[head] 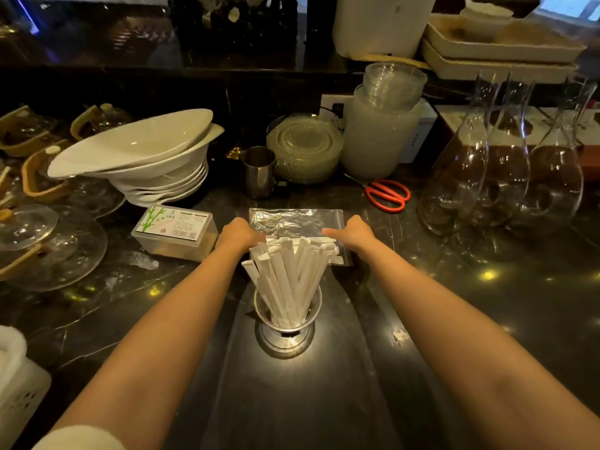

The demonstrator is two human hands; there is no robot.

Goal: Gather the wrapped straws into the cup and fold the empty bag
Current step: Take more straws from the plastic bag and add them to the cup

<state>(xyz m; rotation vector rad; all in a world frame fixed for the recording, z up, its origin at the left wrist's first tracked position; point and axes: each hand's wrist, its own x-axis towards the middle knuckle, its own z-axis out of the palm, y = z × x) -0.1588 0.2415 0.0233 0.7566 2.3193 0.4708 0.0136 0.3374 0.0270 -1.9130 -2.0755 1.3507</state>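
Head view, read from the left edge of the dark stone worktop [487, 319] to the right. At the far left stand glass lids and a stack of white bowls [146, 164]. Near them, a clear box with a bamboo label [175, 232] lies just left of the left hand [238, 233].

Centre: the metal cup [287, 319] stands near the front edge of the worktop, between the two forearms. The wrapped straws [289, 274] stand upright in it and fan outward at the top; no loose straw is visible on the worktop. Gathering therefore appears complete, and folding appears to be the step in hand.

Behind the cup, toward the back edge, the clear bag [295, 222] lies flat, its long axis running left to right. The straw tops hide its near edge.

The left hand rests at the bag's left end and the right hand [354, 232] at its right end. Both sit equally near, palms down, knuckles toward the camera. Whether each grip pinches the plastic or merely presses on it cannot be told, since the fingertips are hidden.

Because the bag lies crosswise between the hands, a fold would likely bring one long edge over the other.

Right: red-handled scissors [388, 194] and glass carafes [506, 177] lie well apart from the bag.
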